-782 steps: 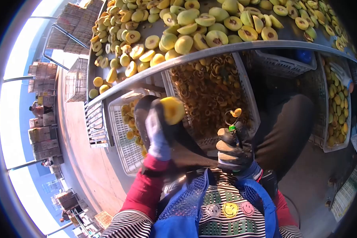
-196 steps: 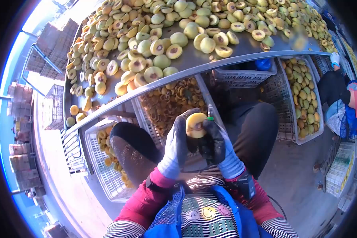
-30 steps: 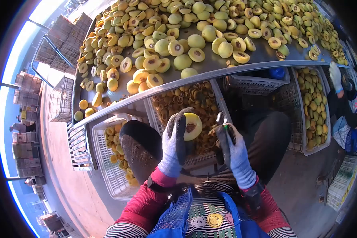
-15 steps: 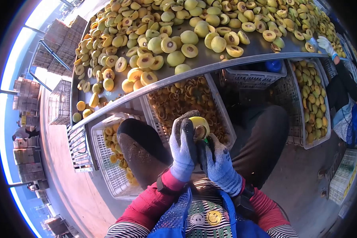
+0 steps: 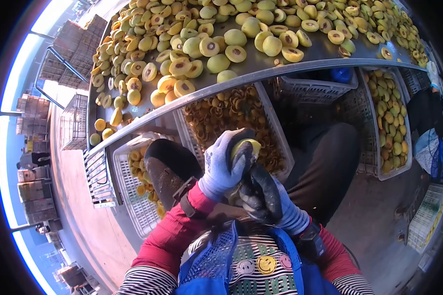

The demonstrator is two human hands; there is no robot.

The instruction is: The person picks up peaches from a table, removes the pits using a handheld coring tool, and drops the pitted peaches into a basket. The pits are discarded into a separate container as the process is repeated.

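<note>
Apron [image 5: 216,268]: blue mesh over a striped top with smiley badges, nearest the camera, at the bottom edge.
Left hand [image 5: 221,164]: gloved in pale grey, red sleeve behind; fingers curled tight around a fruit half, held over the lap.
Fruit half [image 5: 245,146]: yellow-green, only its upper edge showing between the two gloves; gripped in the left hand, above the knees and in front of the middle crate.
Right hand [image 5: 266,196]: dark-palmed glove, pressed against the fruit half from below and closed; whatever it holds is hidden by the glove.
Hands together: touching, both closed about the same fruit half.
Knees [image 5: 165,164]: dark trousers, either side of the hands.
Middle crate [image 5: 275,135]: white plastic, just beyond the hands under the table edge, filled with brownish-orange scraps.
Left crate [image 5: 128,191]: white plastic, beside the left knee, holding yellow pieces.
Right crate [image 5: 394,169]: white plastic, well to the right, filled with yellow-green halves.
Table [image 5: 261,64]: metal, raised rim, beyond the crates; heaped with halved fruit, many with dark pits showing.
Co-worker [image 5: 428,113]: at the far right edge, partly cut off.
</note>
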